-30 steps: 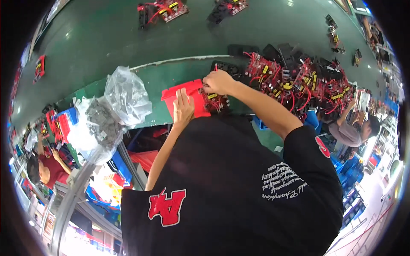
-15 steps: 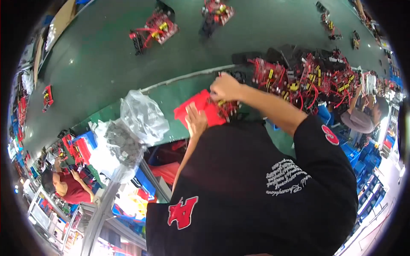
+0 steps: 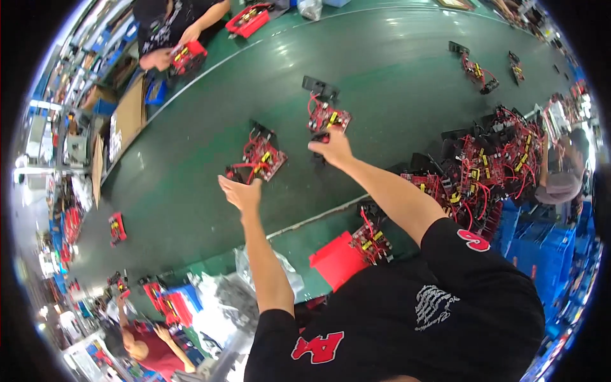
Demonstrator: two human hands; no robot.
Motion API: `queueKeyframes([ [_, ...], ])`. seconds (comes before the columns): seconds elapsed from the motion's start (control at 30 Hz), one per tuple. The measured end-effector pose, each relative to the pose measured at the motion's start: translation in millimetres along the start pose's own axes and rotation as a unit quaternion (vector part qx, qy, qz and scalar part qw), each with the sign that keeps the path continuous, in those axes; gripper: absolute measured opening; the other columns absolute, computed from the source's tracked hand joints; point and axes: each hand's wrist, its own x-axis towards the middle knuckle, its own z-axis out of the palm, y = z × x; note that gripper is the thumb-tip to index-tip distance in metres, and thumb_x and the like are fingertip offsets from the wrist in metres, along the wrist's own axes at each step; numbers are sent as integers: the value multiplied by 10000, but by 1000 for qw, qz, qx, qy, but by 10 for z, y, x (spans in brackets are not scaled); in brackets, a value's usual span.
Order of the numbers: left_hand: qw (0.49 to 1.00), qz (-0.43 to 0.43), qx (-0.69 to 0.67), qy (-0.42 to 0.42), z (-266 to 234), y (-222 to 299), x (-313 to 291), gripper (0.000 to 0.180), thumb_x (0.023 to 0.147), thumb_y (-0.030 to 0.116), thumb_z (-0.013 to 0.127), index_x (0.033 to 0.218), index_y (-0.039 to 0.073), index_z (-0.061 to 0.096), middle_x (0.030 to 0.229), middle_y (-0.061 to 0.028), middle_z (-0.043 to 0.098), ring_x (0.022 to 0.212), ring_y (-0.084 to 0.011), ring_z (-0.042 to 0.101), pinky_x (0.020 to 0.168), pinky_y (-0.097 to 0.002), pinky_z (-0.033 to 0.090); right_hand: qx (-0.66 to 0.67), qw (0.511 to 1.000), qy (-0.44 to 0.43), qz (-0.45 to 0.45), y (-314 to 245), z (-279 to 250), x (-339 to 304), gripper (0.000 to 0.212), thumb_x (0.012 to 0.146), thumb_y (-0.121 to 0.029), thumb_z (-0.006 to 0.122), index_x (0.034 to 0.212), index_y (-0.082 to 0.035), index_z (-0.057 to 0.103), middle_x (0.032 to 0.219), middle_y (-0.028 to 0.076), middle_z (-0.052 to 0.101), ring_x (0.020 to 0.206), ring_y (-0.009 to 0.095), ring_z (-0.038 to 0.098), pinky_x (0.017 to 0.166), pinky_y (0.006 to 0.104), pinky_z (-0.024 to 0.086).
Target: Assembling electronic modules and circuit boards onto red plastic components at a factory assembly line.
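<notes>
Both my arms reach out over the green work surface. My left hand (image 3: 242, 192) has its thumb and fingers around the black end piece of a red circuit board (image 3: 270, 159) with red wires and yellow parts. To its right, my right hand (image 3: 333, 149) grips the black end piece of a second circuit board (image 3: 332, 119), whose other black panel (image 3: 320, 88) lies farther off. Close to my body, a red plastic casing (image 3: 337, 260) rests beside another wired circuit board (image 3: 372, 244), with neither hand on them.
A heap of wired boards (image 3: 484, 162) lies at right, above blue crates (image 3: 541, 248). Clear plastic bags (image 3: 232, 296) sit near my left. One co-worker (image 3: 184, 28) holds a red unit across the surface; others work at lower left (image 3: 153, 347) and far right (image 3: 563, 169).
Both hands have left the red casing and the board beside it, and moved forward to two boards farther away. My view has tilted up, bringing a co-worker opposite into sight.
</notes>
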Motion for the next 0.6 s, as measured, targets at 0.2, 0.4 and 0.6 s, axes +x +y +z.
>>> queueKeyframes([
  [0.2,974,28,-176,-142,149,-940,833,733,669,137,707,1342,-38,476,1109,-180,613,997,-267,597,908,-370,475,78,995,-56,-18,116,13,80,214,797,-193,664,930,-25,667,799,55,667,743,156,612,717,341,475],
  [0.4,980,111,-49,-155,-310,354,613,477,695,135,709,1156,31,638,996,-107,689,882,-215,660,810,-352,519,399,916,-38,-35,-435,-1588,-500,210,798,-127,620,980,-22,612,863,15,615,786,125,567,748,309,470],
  [0.6,954,289,25,78,-1211,1481,62,396,696,146,716,1082,77,666,1020,-83,686,869,-270,662,811,-372,512,42,998,-42,9,-1219,-2997,-1568,313,838,-341,700,915,-42,645,771,-37,585,666,57,520,597,254,429],
])
